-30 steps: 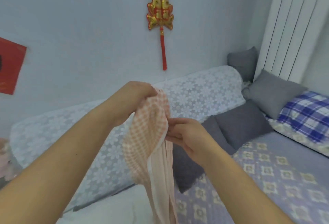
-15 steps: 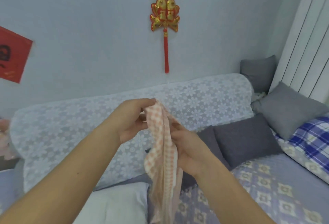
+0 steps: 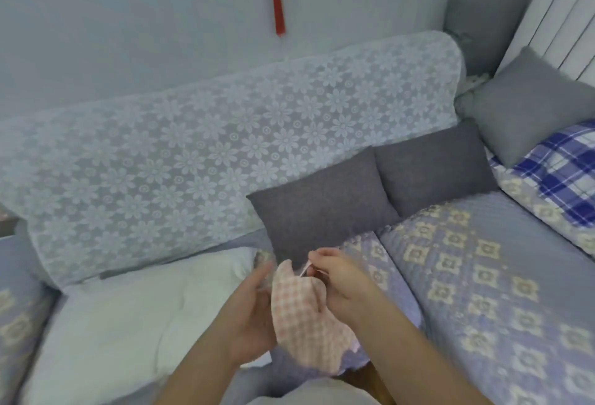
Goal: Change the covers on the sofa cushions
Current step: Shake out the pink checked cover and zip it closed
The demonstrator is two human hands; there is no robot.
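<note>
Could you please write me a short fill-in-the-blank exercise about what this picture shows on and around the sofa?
1. Both hands hold a pink-and-white ____ cover.
2. The bare white cushion lies on the seat to the ____ of the left hand.
3. The sofa back wears a lace throw patterned with ____.
4. The right hand ____ the cover's edge.

Missing words: checked; left; flowers; pinches

**Soft, cool light with motion blur**

I am seeing even, dim bluish light giving only faint shadows and no glare. The left hand (image 3: 249, 314) is smearing with motion blur, and the whole picture is looking soft. Wide-angle distortion is bending the sofa back (image 3: 225, 147) toward the edges.
</note>
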